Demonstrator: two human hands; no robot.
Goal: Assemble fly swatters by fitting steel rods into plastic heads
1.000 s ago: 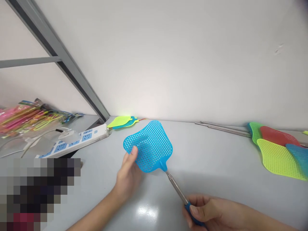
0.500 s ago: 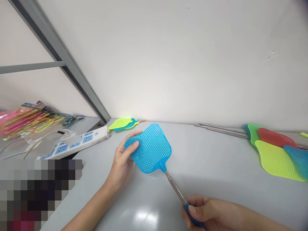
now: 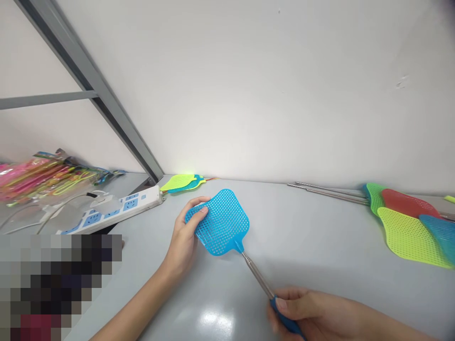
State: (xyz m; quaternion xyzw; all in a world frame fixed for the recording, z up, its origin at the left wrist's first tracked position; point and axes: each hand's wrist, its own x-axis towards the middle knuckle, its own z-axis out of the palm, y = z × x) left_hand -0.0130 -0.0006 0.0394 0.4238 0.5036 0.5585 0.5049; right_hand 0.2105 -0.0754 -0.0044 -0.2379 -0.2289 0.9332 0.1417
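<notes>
A blue fly swatter (image 3: 222, 225) with a perforated head and a metal shaft is held over the grey tabletop. My left hand (image 3: 186, 237) pinches the left edge of its head, thumb on top and fingers underneath. Wrapped round the blue grip at the lower right is my right hand (image 3: 302, 310). The shaft slants from the head down to that grip and looks short. More swatters lie at the right: a green head (image 3: 375, 199), a red head (image 3: 408, 203), a yellow head (image 3: 412, 237) and a blue head (image 3: 441, 237), overlapping each other.
Yellow and blue swatter heads (image 3: 181, 182) lie by the wall. A white power strip (image 3: 142, 203) with a plugged-in cable sits at the left, near packaged colourful items (image 3: 53, 177). A grey metal frame (image 3: 106, 109) rises at the left. Metal rods (image 3: 330, 192) lie along the wall.
The swatter's head has tilted a little, its top edge now lower. Both hands keep their hold and have shifted only slightly.
</notes>
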